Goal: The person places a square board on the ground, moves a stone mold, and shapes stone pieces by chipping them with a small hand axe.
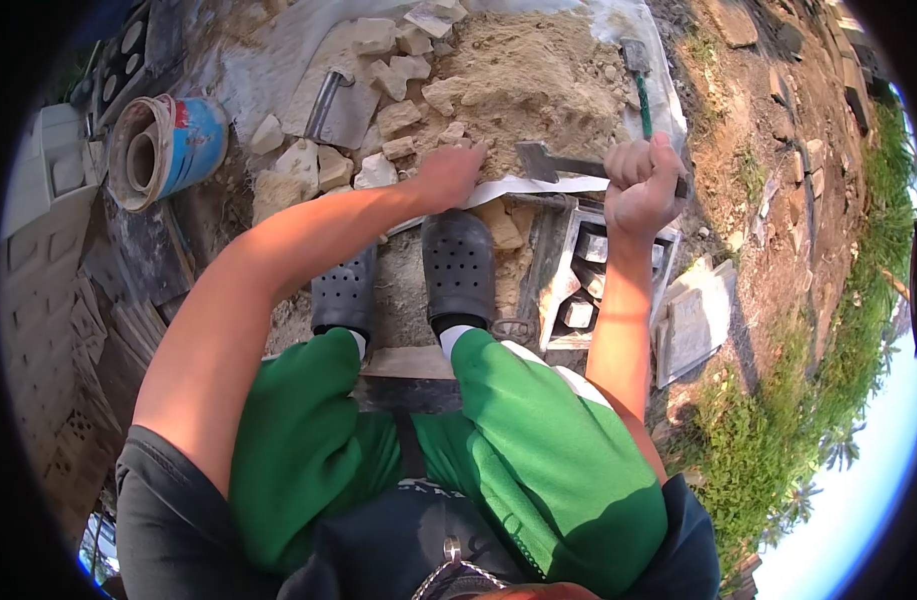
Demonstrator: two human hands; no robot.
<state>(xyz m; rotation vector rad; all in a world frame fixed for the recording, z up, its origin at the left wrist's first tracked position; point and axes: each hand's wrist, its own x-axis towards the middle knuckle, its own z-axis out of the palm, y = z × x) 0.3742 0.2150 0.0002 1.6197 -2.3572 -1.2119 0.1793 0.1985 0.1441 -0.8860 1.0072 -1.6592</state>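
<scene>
My right hand [642, 186] is wrapped round the handle of a hammer [578, 166]. The dark metal head points left, over the edge of the sandy rubble. To the left of that head, my left hand [448, 178] reaches low against the rubble [528, 80]. Its fingers look curled downward, and whatever they hold is hidden beneath them. Broken pale stones [398, 118] lie just beyond the left hand. A second hammer with a green handle [644, 105] rests on the pale sheet beyond my right hand.
A metal-handled tool [323, 105] lies among the stones. On the left stands a blue and white bucket [193, 145]. Dark blocks sit inside a crate [553, 300] right of my clogs [458, 265]. Flat slabs [693, 320] lean farther right, near grass.
</scene>
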